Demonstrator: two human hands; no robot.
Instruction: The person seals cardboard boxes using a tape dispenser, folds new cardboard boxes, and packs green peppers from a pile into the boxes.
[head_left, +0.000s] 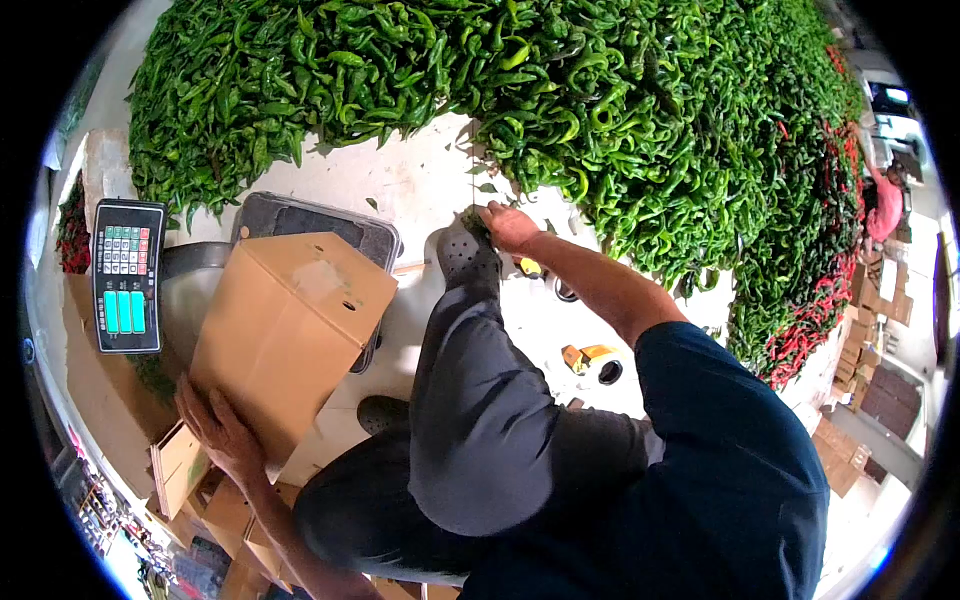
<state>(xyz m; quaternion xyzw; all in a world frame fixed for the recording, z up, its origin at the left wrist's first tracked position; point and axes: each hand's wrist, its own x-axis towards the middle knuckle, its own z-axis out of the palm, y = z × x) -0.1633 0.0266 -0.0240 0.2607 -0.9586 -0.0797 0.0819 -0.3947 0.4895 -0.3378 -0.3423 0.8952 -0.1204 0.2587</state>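
Note:
My left hand [222, 432] is on the near lower edge of a brown cardboard box [270, 345], its fingers laid along the edge. The box is tilted on a dark scale platform [300, 212] and shows two small holes in one panel. My right hand [512, 229] reaches down by the toe of my grey clog [468, 256], fingers curled together. A bit of green shows beside the fingertips, but what they hold is hidden. Ahead of both hands spreads a large heap of green peppers [620, 130].
The scale's display [127, 275] stands left of the box. A yellow-and-black tape dispenser [590, 360] lies on the white floor [420, 160], right of my leg. Red peppers [805, 325] edge the heap at right. More cardboard boxes [235, 520] sit lower left. Another person [883, 208] is far right.

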